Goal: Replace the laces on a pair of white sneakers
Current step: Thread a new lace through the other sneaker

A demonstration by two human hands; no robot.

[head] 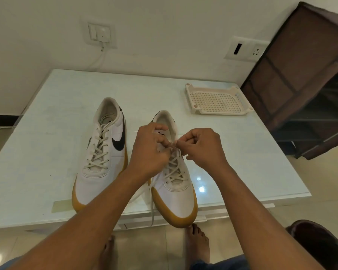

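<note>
1. Head view: both sneakers stand on the table (pixel 47 133) with their toes toward its near edge, so the eyelet rows face the person. The right-side sneaker (pixel 176 193) pokes its toe just past that edge.
2. The left hand (pixel 150 151) and right hand (pixel 203 149) meet over this sneaker's upper eyelets. Each has its fingers curled and appears to pinch the lace (pixel 174 170) between its fingertips, a narrow grip suited to guiding a thin tip.
3. A loose lace end (pixel 152 213) trails over the near edge, probably slack left free for pulling.
4. I cannot tell whether the lace is going in or coming out.
5. The left-side sneaker (pixel 101 152) stands just beside it, laced and untouched.
6. A perforated tray (pixel 217 102) sits near the far right corner, well apart from the shoes.
</note>
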